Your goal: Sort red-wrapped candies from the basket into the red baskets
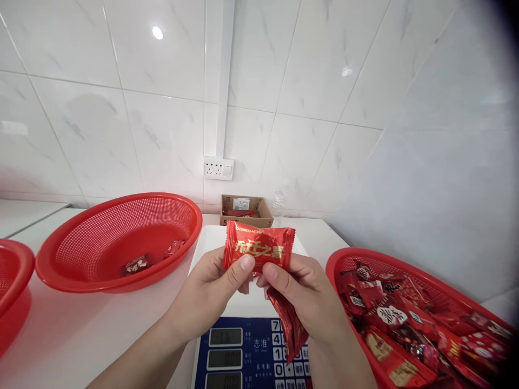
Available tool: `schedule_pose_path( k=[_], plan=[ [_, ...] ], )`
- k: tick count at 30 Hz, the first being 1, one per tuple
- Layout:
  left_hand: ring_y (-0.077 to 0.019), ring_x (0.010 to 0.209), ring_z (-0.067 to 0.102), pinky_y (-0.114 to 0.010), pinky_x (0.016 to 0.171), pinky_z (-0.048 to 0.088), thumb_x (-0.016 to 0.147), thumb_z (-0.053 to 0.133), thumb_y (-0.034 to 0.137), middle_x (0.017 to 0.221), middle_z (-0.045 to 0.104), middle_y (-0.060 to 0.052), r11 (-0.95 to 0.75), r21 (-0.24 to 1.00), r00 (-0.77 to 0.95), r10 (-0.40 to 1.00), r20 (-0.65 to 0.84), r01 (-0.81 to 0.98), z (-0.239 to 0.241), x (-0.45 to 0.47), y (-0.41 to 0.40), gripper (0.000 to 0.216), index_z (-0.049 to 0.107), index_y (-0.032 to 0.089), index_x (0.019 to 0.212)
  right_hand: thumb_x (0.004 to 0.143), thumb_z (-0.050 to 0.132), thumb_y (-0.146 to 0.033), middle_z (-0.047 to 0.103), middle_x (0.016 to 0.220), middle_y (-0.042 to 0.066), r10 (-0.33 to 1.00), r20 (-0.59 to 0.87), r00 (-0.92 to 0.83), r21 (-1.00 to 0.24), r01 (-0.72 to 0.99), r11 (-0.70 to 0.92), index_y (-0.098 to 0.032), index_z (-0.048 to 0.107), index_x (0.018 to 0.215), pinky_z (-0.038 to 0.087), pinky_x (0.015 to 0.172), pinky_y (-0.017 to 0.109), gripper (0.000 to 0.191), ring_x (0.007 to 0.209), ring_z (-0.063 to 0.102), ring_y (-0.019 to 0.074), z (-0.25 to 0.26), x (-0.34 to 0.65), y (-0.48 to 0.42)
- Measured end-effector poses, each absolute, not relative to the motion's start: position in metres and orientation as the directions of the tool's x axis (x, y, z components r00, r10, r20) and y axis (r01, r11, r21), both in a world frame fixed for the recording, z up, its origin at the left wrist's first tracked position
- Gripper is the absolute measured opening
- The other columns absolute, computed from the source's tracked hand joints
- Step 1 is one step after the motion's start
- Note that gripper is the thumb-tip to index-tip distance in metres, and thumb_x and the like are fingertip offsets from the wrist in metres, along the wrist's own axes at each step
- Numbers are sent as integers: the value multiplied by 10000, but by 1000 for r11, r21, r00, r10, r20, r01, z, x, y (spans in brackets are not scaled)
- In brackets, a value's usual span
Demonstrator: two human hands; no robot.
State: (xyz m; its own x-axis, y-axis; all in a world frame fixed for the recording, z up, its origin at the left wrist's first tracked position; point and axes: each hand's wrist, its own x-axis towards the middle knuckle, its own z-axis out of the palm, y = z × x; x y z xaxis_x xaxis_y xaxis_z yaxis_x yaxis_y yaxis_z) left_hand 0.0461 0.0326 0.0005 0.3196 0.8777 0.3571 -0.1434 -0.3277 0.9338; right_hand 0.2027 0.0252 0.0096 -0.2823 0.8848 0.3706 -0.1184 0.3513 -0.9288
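We hold a red packet point(259, 249) up with both hands above a scale point(247, 351) on a white counter point(81, 329), in front of a tiled wall point(121, 108). Our left hand point(211, 294) pinches the packet's lower left edge between thumb and forefinger; our right hand point(302, 294) clamps its lower right edge the same way. The right hand's other fingers curl shut around more red packets point(290, 329), which hang down over the scale's blue keypad. To the far left sits a red basket point(81, 270) with a few candies point(138, 265) lying in it, well apart from the hands. A second red basket point(336, 265), near right, is piled with wrapped candies point(397, 319). The rim of a third basket point(16, 270) shows at the left edge. Beyond the scale, against the wall, stands a small open cardboard box point(246, 212), and above it a white socket point(219, 168) is set in the tiles.
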Motion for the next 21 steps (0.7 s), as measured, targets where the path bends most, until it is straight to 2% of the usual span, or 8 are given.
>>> schedule_pose_path(
  k=[3,6,9,12,17,21],
  plan=[
    [-140,642,496,-260,616,422,879,583,524,662,545,8,-301,929,358,860,362,-216,-1,46,31,389,582,192,677,875,628,-439,609,605,9,871,378,-313,-925,-162,343,-207,674,680,480,572,258,307,575,549,133,10,203,25],
    [-132,630,497,-257,623,402,906,568,487,642,548,16,-258,921,349,868,354,-293,-3,46,31,389,586,195,651,894,578,-499,597,585,4,856,360,-371,-933,-143,331,-216,686,679,436,533,244,371,553,509,127,10,205,26],
    [-133,604,478,-264,625,389,892,565,531,607,551,13,-219,928,344,882,321,-303,-1,46,32,453,585,193,591,911,533,-531,576,563,3,885,340,-318,-940,-90,329,-215,689,639,399,503,240,445,525,487,122,11,207,25],
    [-145,574,465,-282,616,385,869,534,612,573,547,1,-192,931,338,893,297,-311,2,47,29,526,597,192,560,884,577,-529,556,534,-6,909,334,-251,-942,-71,327,-210,672,594,388,484,240,442,478,462,110,11,208,23],
    [-149,565,463,-275,586,371,848,575,605,536,538,6,-119,921,312,918,244,-371,3,48,22,489,631,197,582,876,575,-549,495,458,-16,924,294,-244,-956,-89,280,-212,662,582,200,359,244,456,365,334,84,8,210,17],
    [-149,575,479,-269,593,385,848,588,590,533,557,1,-107,910,329,910,252,-401,4,49,19,483,645,197,573,855,592,-565,482,444,-11,940,248,-236,-967,-111,227,-213,665,581,184,356,241,452,363,343,87,11,208,14]
  ],
)
